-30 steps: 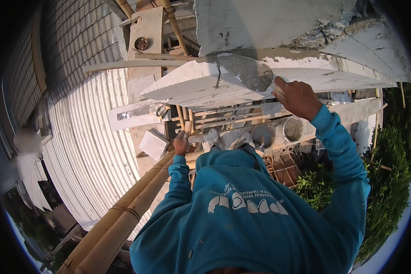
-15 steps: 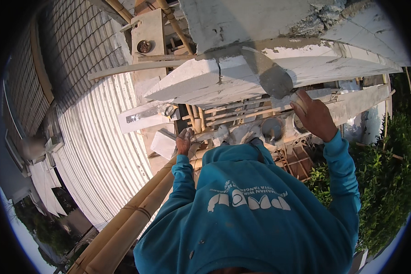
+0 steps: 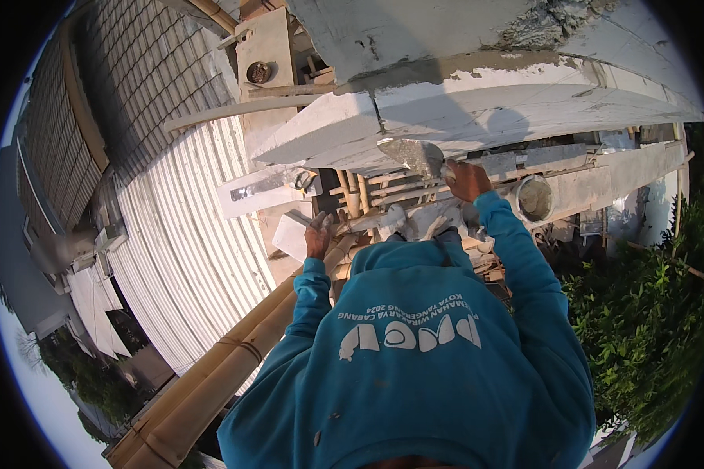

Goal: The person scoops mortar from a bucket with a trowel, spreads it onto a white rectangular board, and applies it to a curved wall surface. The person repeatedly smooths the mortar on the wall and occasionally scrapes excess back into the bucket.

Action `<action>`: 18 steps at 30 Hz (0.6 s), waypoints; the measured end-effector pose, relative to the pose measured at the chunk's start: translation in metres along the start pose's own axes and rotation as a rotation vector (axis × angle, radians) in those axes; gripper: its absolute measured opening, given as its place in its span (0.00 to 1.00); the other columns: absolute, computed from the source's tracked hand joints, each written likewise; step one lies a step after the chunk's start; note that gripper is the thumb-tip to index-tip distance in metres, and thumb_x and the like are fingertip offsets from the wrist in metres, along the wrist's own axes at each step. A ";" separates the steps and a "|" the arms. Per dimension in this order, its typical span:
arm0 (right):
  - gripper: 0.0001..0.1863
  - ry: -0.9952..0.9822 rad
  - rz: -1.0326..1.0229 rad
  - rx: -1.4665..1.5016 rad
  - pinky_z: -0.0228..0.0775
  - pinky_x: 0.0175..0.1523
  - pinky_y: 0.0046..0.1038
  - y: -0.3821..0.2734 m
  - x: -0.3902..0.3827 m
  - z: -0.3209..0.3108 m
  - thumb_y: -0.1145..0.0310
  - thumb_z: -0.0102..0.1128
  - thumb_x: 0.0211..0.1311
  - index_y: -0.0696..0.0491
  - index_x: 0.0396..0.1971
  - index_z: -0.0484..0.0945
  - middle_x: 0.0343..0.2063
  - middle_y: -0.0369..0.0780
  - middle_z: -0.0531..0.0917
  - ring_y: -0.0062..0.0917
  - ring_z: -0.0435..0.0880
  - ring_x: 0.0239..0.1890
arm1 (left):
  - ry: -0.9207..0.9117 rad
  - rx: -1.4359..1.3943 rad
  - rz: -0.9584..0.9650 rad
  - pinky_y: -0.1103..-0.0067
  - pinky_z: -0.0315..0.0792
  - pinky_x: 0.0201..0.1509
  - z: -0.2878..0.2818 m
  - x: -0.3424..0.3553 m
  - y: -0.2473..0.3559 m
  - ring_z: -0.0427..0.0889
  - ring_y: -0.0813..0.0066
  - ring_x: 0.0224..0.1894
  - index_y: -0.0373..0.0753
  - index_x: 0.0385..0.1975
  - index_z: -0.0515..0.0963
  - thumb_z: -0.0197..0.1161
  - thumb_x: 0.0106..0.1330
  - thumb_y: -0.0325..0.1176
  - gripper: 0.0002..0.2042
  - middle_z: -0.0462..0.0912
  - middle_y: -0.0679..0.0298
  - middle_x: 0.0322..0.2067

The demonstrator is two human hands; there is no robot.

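You wear a loose teal sweatshirt with long, creased sleeves ending in close-fitting cuffs at your wrists. Across the chest sits a white print, upside down in this view: bold rounded shapes with a curve of smaller lettering. A few small pale flecks mark the cloth near the neck. Your hands are bare.

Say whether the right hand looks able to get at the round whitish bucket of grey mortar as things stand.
Probably yes: the right hand, gripping a grey metal trowel, is near the round whitish bucket of grey mortar, whose open top looks unobstructed.
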State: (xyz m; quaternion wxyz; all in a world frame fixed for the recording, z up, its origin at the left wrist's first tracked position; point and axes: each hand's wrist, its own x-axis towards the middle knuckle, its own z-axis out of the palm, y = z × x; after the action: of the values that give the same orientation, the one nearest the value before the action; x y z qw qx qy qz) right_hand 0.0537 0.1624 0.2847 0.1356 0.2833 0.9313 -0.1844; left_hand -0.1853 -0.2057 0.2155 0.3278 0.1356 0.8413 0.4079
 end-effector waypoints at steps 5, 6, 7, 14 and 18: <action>0.26 0.106 -0.154 0.050 0.76 0.43 0.45 0.000 0.013 -0.023 0.54 0.57 0.61 0.51 0.57 0.70 0.37 0.51 0.83 0.46 0.82 0.38 | 0.042 -0.077 -0.008 0.72 0.74 0.50 -0.015 0.004 -0.046 0.81 0.61 0.47 0.26 0.51 0.76 0.61 0.67 0.41 0.22 0.82 0.47 0.47; 0.26 0.145 -0.157 0.067 0.76 0.44 0.45 0.002 0.009 -0.018 0.54 0.58 0.61 0.51 0.56 0.71 0.38 0.51 0.83 0.46 0.82 0.39 | 0.034 -0.101 -0.036 0.72 0.73 0.51 -0.013 0.002 -0.062 0.81 0.61 0.47 0.26 0.51 0.76 0.60 0.68 0.41 0.22 0.82 0.47 0.47; 0.26 0.196 -0.146 0.082 0.76 0.45 0.44 0.005 -0.001 -0.014 0.54 0.58 0.61 0.51 0.56 0.71 0.39 0.51 0.83 0.46 0.82 0.40 | 0.014 -0.119 -0.054 0.72 0.73 0.53 -0.011 0.005 -0.066 0.81 0.61 0.48 0.26 0.52 0.76 0.60 0.68 0.41 0.22 0.82 0.46 0.47; 0.26 0.342 0.196 0.487 0.73 0.50 0.44 0.000 -0.105 0.010 0.50 0.59 0.59 0.51 0.52 0.74 0.42 0.49 0.82 0.46 0.81 0.45 | -0.210 0.000 -0.014 0.67 0.73 0.46 -0.003 0.041 -0.051 0.79 0.65 0.47 0.32 0.60 0.70 0.60 0.67 0.45 0.27 0.80 0.54 0.49; 0.27 0.215 0.743 0.658 0.72 0.52 0.45 -0.003 -0.158 0.078 0.48 0.58 0.59 0.51 0.53 0.74 0.44 0.51 0.82 0.49 0.80 0.46 | -0.293 -0.049 0.099 0.70 0.73 0.47 0.005 0.078 -0.023 0.80 0.66 0.47 0.32 0.60 0.70 0.60 0.68 0.42 0.26 0.80 0.56 0.49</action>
State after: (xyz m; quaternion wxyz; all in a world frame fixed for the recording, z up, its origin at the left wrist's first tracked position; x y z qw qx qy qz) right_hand 0.1900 0.0520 0.2719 -0.0012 0.6406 0.6689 -0.3771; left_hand -0.2396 -0.1790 0.1609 0.4295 0.2271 0.7667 0.4197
